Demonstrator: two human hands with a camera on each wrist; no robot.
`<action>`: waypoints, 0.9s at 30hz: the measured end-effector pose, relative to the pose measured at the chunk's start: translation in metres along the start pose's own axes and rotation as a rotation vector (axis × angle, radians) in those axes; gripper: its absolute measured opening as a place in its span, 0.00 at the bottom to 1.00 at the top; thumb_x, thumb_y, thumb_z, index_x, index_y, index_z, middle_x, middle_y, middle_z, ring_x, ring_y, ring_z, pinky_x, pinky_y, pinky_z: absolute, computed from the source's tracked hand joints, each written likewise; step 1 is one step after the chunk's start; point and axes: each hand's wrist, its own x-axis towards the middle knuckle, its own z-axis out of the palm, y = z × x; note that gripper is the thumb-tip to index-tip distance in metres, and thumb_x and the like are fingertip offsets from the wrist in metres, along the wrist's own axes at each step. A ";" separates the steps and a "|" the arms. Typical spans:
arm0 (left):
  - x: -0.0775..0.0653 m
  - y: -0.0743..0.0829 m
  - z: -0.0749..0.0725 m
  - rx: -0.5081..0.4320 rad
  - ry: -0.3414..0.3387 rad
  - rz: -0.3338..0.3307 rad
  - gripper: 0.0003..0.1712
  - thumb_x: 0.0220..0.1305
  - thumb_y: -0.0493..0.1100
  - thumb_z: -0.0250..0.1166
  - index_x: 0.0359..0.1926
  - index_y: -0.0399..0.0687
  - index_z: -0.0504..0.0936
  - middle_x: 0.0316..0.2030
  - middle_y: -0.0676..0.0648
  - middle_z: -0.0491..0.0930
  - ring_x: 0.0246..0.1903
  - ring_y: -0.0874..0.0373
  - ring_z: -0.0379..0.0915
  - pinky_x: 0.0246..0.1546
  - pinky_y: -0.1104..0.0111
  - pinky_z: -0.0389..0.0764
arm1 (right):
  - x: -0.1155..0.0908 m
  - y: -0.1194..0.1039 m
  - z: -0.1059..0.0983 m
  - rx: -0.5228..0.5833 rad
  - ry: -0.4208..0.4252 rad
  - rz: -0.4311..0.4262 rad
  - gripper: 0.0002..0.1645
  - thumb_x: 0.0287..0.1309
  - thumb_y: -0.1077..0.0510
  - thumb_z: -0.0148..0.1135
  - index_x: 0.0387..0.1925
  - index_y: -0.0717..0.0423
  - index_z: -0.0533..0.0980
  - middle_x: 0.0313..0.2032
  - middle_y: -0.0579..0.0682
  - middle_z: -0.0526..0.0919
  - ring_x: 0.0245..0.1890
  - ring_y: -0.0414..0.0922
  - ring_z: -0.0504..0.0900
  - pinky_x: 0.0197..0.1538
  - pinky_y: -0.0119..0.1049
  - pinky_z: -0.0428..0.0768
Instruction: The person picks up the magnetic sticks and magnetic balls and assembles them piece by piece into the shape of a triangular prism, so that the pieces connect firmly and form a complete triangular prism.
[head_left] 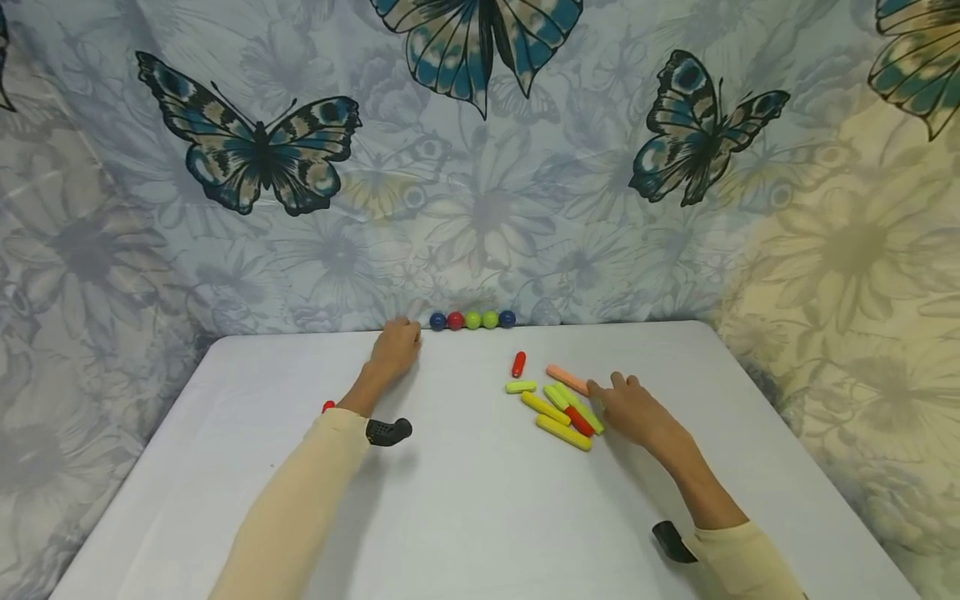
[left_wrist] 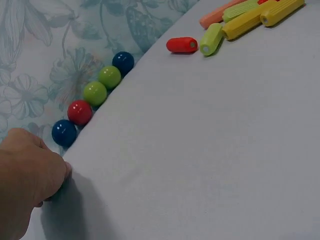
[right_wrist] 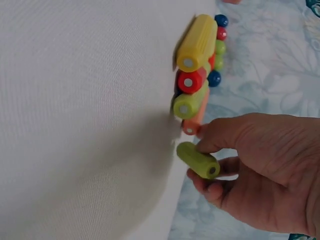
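At the back edge, my left hand (head_left: 396,347) rests beside a row of blue, red and green balls (head_left: 455,321). Its fingers are curled round a dark rounded thing (left_wrist: 58,193), mostly hidden by the hand. My right hand (right_wrist: 260,170) pinches a short green stick (right_wrist: 197,160) with a grey dot on its end, between thumb and fingers. Close to that hand lies a loose group: an orange stick (head_left: 567,379), yellow sticks (head_left: 564,433), green sticks (head_left: 521,387) and red sticks (head_left: 519,364).
The white table (head_left: 450,517) meets a butterfly-patterned cloth (head_left: 487,208) hanging behind its back edge. A small red thing (head_left: 328,407) shows by the left wrist, partly hidden by the sleeve. Dark wrist devices (head_left: 390,432) stick out from both cuffs.
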 end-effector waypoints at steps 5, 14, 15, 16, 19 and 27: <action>-0.024 0.011 -0.010 -0.077 -0.026 0.069 0.08 0.69 0.35 0.67 0.46 0.34 0.83 0.43 0.37 0.82 0.40 0.45 0.81 0.44 0.53 0.84 | -0.007 -0.003 0.001 -0.066 0.009 0.010 0.25 0.67 0.68 0.62 0.64 0.70 0.75 0.51 0.75 0.78 0.44 0.67 0.78 0.49 0.59 0.85; -0.096 0.042 -0.032 -0.170 -0.143 0.165 0.13 0.70 0.41 0.69 0.51 0.40 0.85 0.44 0.43 0.82 0.40 0.55 0.78 0.48 0.60 0.84 | -0.009 -0.011 -0.025 0.337 0.067 -0.237 0.27 0.65 0.70 0.64 0.65 0.70 0.75 0.35 0.51 0.78 0.31 0.42 0.69 0.33 0.30 0.72; -0.104 0.045 -0.033 -0.179 -0.144 0.178 0.13 0.69 0.41 0.70 0.51 0.41 0.85 0.44 0.43 0.81 0.40 0.56 0.78 0.48 0.61 0.84 | -0.009 -0.016 -0.027 0.364 0.069 -0.268 0.27 0.65 0.69 0.64 0.65 0.68 0.76 0.37 0.51 0.80 0.32 0.42 0.71 0.33 0.29 0.74; -0.111 0.047 -0.034 -0.187 -0.141 0.192 0.12 0.69 0.41 0.70 0.50 0.42 0.85 0.44 0.44 0.81 0.40 0.57 0.77 0.47 0.63 0.83 | -0.008 -0.022 -0.029 0.382 0.082 -0.305 0.27 0.65 0.70 0.65 0.65 0.67 0.77 0.41 0.54 0.82 0.36 0.45 0.77 0.35 0.28 0.77; -0.133 0.053 -0.036 -0.226 -0.142 0.224 0.12 0.67 0.41 0.71 0.50 0.44 0.85 0.45 0.46 0.81 0.40 0.59 0.76 0.45 0.66 0.82 | -0.008 -0.044 -0.026 0.411 0.114 -0.410 0.24 0.63 0.69 0.68 0.61 0.65 0.80 0.48 0.55 0.84 0.48 0.53 0.82 0.43 0.32 0.83; -0.177 0.070 -0.038 -0.283 -0.222 0.312 0.18 0.63 0.44 0.76 0.53 0.49 0.84 0.45 0.54 0.81 0.38 0.65 0.73 0.43 0.74 0.78 | -0.003 -0.111 -0.007 0.441 -0.019 -0.579 0.14 0.66 0.64 0.69 0.53 0.56 0.84 0.43 0.45 0.82 0.41 0.34 0.76 0.47 0.26 0.81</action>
